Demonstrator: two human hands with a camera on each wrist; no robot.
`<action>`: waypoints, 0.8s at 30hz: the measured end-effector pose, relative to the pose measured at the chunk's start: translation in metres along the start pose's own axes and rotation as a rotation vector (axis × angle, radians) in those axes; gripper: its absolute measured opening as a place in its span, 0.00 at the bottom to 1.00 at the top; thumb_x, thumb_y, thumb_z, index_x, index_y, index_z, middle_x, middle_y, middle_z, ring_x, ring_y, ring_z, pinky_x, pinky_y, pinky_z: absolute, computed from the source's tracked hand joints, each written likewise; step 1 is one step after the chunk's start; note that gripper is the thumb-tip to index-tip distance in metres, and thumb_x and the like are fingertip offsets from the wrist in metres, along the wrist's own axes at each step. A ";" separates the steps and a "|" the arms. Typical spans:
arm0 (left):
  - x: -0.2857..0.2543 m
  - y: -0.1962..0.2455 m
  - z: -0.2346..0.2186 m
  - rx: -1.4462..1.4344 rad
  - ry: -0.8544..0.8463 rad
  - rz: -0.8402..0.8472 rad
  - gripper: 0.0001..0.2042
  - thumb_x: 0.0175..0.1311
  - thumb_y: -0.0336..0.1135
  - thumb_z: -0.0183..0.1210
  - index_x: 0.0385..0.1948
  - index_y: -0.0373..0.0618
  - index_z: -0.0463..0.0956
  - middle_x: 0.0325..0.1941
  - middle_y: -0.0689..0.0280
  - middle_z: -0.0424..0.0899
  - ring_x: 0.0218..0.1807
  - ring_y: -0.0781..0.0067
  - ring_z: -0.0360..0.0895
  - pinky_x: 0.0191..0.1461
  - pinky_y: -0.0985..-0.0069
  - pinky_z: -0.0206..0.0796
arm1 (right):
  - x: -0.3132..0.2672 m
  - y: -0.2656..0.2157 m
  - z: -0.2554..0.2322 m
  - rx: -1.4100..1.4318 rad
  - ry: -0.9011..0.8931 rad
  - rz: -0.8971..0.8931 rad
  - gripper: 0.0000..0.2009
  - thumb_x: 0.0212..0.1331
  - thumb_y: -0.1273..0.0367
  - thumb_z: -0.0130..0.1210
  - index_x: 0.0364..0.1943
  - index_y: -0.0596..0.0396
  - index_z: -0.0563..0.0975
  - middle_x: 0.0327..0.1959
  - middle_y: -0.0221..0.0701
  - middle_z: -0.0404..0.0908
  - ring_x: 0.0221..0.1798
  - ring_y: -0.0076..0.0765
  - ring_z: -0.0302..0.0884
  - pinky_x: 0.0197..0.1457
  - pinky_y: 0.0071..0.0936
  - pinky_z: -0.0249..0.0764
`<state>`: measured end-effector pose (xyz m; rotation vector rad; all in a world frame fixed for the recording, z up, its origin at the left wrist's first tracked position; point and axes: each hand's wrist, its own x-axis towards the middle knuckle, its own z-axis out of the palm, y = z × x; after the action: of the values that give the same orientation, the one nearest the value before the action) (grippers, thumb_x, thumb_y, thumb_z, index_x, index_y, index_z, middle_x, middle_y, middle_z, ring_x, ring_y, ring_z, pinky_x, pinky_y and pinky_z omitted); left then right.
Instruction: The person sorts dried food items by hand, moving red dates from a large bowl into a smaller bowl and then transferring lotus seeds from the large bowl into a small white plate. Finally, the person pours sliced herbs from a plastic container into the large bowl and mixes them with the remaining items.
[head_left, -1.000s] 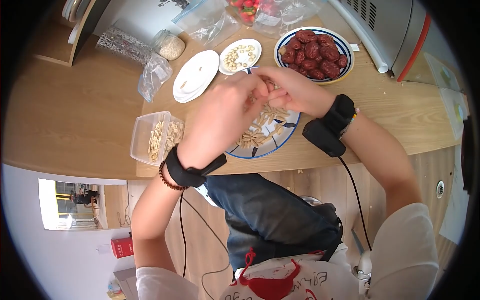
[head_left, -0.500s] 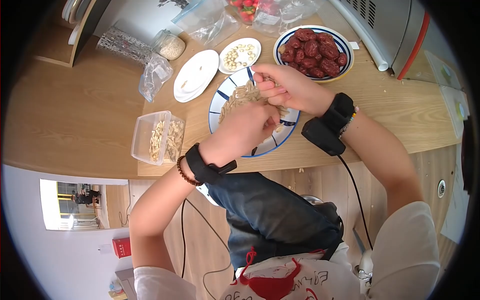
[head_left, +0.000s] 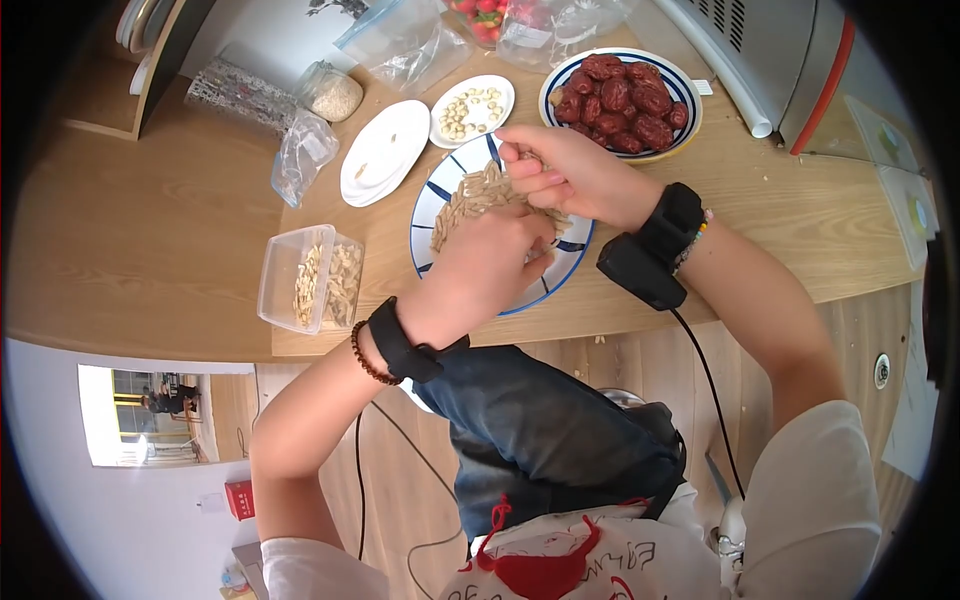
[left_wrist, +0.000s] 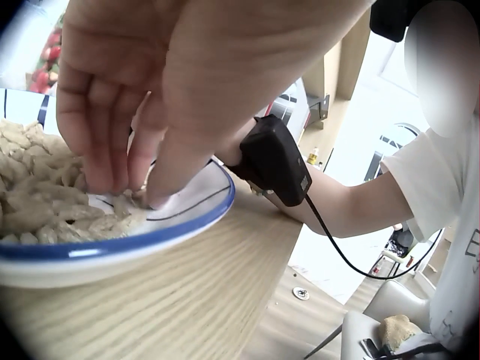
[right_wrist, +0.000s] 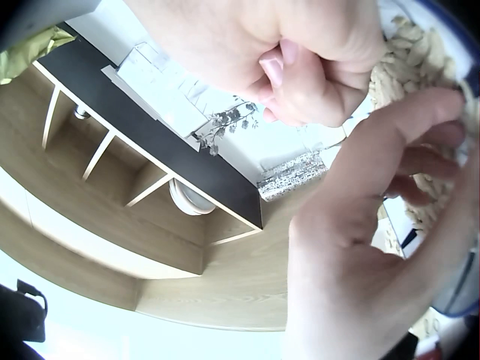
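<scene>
A blue-and-white plate holds a heap of pale beige, elongated pieces. My left hand reaches down over its near part. In the left wrist view, the thumb and fingertips of the left hand come together at pale pieces beside the rim, pinching among them. Above the plate's right side, my right hand is raised with its fingers curled in. The right wrist view has the curled right hand close to the left hand; the inside of its palm is hidden.
Red dates in a striped bowl stand at the back right. Behind the plate are a small white dish of round pale seeds and stacked white plates. A clear box of dried slices, a grain jar and plastic bags lie leftward.
My left hand has drawn away from the right hand and dropped down toward the pieces on the plate, uncovering the heap. The right hand stays curled in nearly the same place.
</scene>
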<state>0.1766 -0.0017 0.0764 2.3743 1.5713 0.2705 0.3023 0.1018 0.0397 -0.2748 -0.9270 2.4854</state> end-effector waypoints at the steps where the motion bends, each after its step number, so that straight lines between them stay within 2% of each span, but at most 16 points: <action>1: 0.001 0.000 0.001 -0.017 -0.005 0.005 0.03 0.49 0.27 0.57 0.26 0.41 0.74 0.28 0.56 0.77 0.32 0.52 0.77 0.36 0.61 0.68 | 0.000 0.000 0.000 -0.003 0.002 -0.006 0.11 0.65 0.64 0.44 0.26 0.52 0.66 0.15 0.15 0.56 0.13 0.09 0.47 0.14 0.11 0.44; 4: 0.004 0.000 0.002 0.063 -0.016 0.063 0.07 0.50 0.25 0.58 0.32 0.41 0.76 0.27 0.57 0.77 0.32 0.58 0.78 0.37 0.69 0.69 | 0.002 0.000 -0.001 0.001 -0.001 -0.003 0.11 0.65 0.64 0.44 0.26 0.52 0.66 0.16 0.15 0.56 0.13 0.09 0.47 0.14 0.10 0.44; 7: 0.005 0.002 0.002 0.124 -0.038 0.131 0.07 0.49 0.23 0.57 0.30 0.40 0.75 0.27 0.56 0.77 0.31 0.57 0.78 0.36 0.68 0.69 | 0.001 0.001 -0.001 0.002 -0.008 -0.009 0.11 0.65 0.64 0.44 0.26 0.52 0.66 0.15 0.15 0.57 0.13 0.09 0.47 0.14 0.11 0.44; 10: 0.007 0.002 0.002 0.049 -0.044 0.135 0.06 0.48 0.23 0.56 0.30 0.40 0.73 0.27 0.56 0.77 0.31 0.57 0.78 0.35 0.66 0.69 | 0.004 0.001 -0.003 0.010 -0.008 -0.014 0.11 0.65 0.64 0.44 0.25 0.52 0.66 0.15 0.15 0.57 0.13 0.09 0.47 0.13 0.11 0.43; 16: 0.010 -0.004 0.002 -0.069 -0.142 0.094 0.06 0.49 0.23 0.54 0.30 0.40 0.71 0.26 0.56 0.76 0.29 0.58 0.76 0.34 0.69 0.68 | 0.004 0.001 -0.003 0.016 -0.002 0.009 0.12 0.65 0.64 0.44 0.25 0.52 0.66 0.15 0.16 0.57 0.12 0.09 0.47 0.13 0.11 0.43; 22: -0.005 -0.008 -0.020 -0.156 -0.181 -0.029 0.08 0.49 0.24 0.56 0.31 0.39 0.70 0.26 0.63 0.75 0.30 0.71 0.75 0.35 0.75 0.67 | 0.003 0.001 -0.003 0.016 -0.007 0.014 0.11 0.66 0.63 0.44 0.27 0.52 0.66 0.16 0.16 0.57 0.13 0.10 0.47 0.14 0.11 0.44; 24: -0.010 -0.011 -0.039 -0.141 -0.108 -0.087 0.07 0.50 0.23 0.56 0.32 0.39 0.71 0.26 0.66 0.75 0.29 0.76 0.73 0.35 0.78 0.66 | 0.003 0.001 -0.004 0.016 -0.012 0.011 0.11 0.66 0.63 0.44 0.27 0.52 0.65 0.16 0.16 0.57 0.13 0.10 0.47 0.14 0.11 0.44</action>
<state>0.1515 -0.0019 0.1098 2.1709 1.5475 0.2230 0.3008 0.1044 0.0361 -0.2604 -0.9128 2.5055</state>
